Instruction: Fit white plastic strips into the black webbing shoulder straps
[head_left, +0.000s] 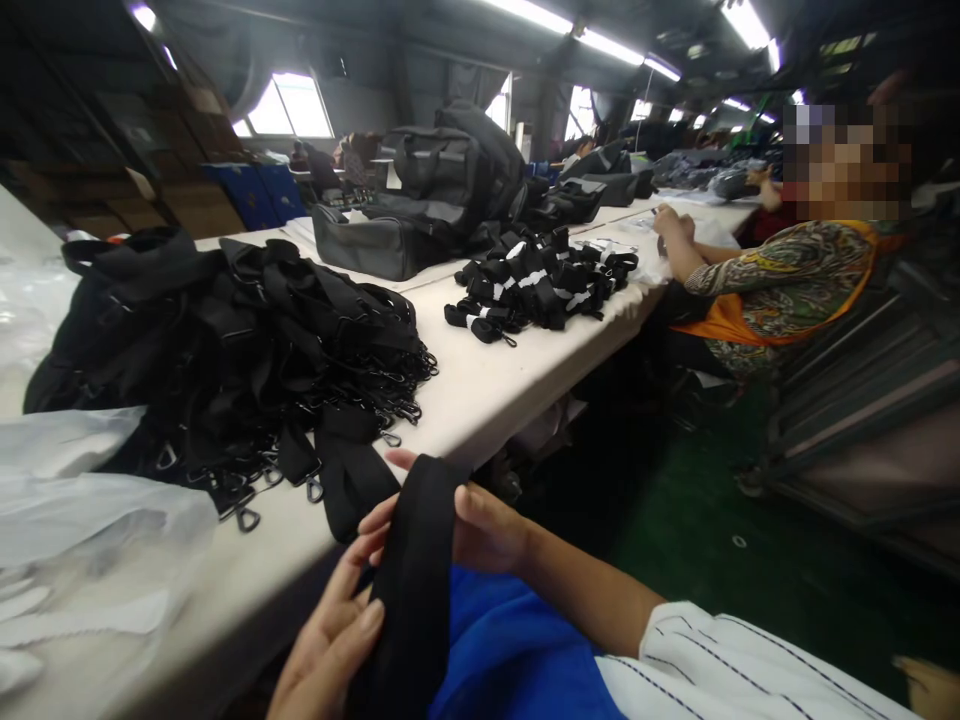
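A wide black webbing strap (416, 560) runs between my two hands, close to my body at the table's front edge. My left hand (337, 620) grips its left side, with the thumb on top and the fingers behind. On the other side my right hand (480, 525) holds the strap near its upper bend, the thumb along the edge. Beyond them lies a large heap of black straps (247, 330) with metal snap hooks, and one strap from it reaches down beside my left fingers.
Bundled straps with white bands (540, 280) lie farther along the table (465, 400). Black bags (427, 200) stand behind. Clear plastic bags (97, 540) lie at left. A co-worker in an orange apron (727, 320) sits at right, near a wheeled cart (870, 410).
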